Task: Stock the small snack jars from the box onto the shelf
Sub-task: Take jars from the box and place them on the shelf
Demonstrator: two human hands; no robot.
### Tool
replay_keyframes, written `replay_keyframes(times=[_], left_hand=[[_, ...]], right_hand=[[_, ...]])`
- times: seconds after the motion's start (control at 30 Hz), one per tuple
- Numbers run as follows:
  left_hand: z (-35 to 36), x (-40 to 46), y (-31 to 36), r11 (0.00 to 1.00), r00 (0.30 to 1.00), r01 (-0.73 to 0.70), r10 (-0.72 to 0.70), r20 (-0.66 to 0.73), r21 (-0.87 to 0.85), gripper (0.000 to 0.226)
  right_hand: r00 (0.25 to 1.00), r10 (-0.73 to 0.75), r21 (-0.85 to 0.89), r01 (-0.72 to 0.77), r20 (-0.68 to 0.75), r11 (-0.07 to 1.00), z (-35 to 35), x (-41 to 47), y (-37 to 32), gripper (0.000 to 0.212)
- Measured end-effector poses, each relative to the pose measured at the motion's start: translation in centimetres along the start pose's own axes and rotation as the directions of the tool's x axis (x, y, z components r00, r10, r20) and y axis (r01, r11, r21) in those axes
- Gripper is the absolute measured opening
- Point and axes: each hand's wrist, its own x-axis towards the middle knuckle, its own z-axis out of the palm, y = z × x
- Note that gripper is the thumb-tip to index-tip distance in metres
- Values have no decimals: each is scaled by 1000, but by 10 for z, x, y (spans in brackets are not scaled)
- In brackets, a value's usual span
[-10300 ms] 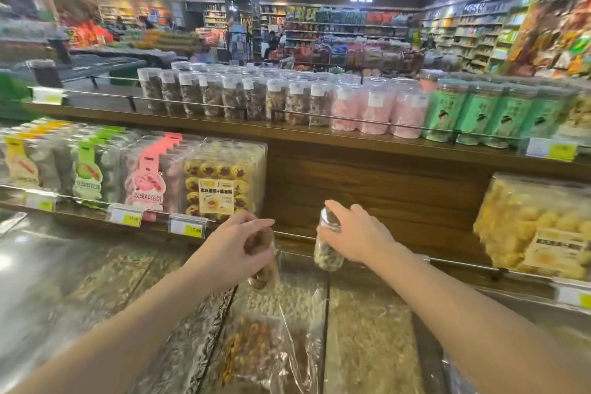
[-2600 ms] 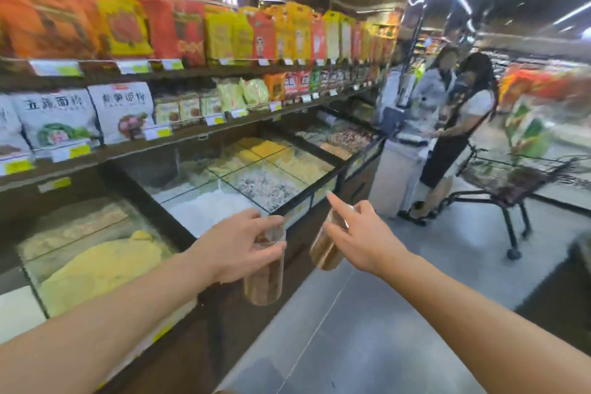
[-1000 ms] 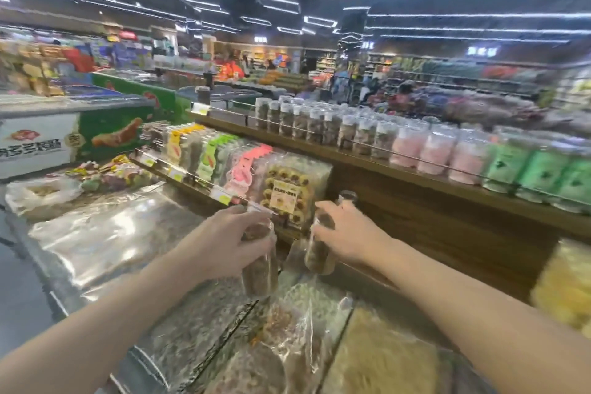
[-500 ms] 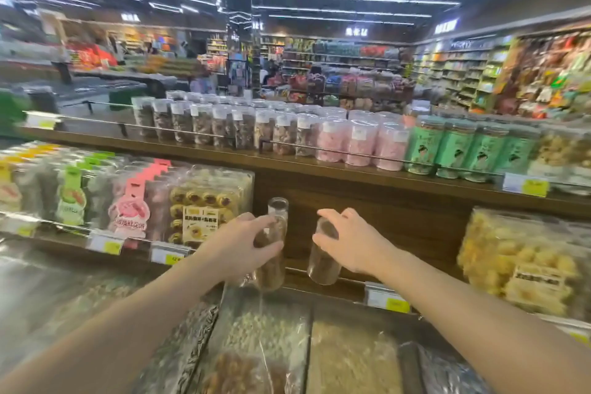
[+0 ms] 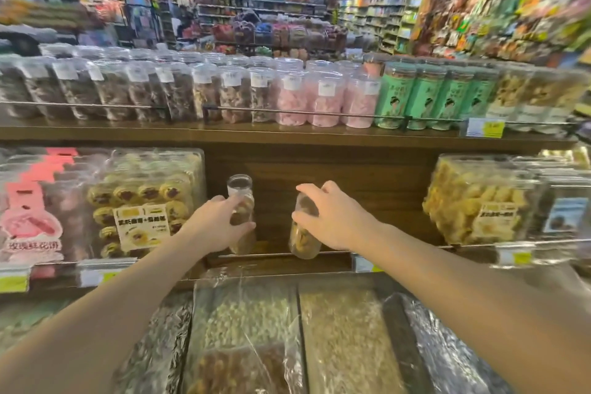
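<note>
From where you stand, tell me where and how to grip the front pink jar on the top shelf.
Grip the pink jar around its upper body, just under the lid, coming down from above and the front. It stands upright behind the shelf's metal rail, which bars its lower half, and neighbouring jars crowd both sides, so only the top is free.

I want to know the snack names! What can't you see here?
Head view only:
- Left jar: middle hidden by left hand; label unseen.
- Right jar: top hidden by right hand.
- Upper-shelf jars: labels blurred.
- Price tags: too small.
</note>
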Motion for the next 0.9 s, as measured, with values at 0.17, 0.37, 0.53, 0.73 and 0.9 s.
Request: replay_keyframes(times=[0.17, 0.37, 0.53, 0.73, 0.9], left_hand=[[8, 9, -10, 999, 999, 1, 1, 37, -44, 67], [19, 8, -23, 999, 998, 10, -7, 69, -52, 69], [8, 4, -27, 997, 1000, -12, 11, -10, -82, 67], [-10, -3, -22, 993, 997, -59, 52, -64, -104, 64], [-21, -6, -14, 991, 990, -99, 89, -112, -95, 56]], right_hand=[[1000, 20, 12, -20, 7, 1000, 10, 0, -2, 57], [1000, 21, -10, -21, 18, 1000, 22, 16, -7, 59], [1000, 0, -45, 1, 26, 999, 33, 48, -6, 61], [999, 18, -90, -13, 50, 996, 56, 105, -3, 63], [995, 62, -90, -55, 73, 994, 79, 159, -6, 65]])
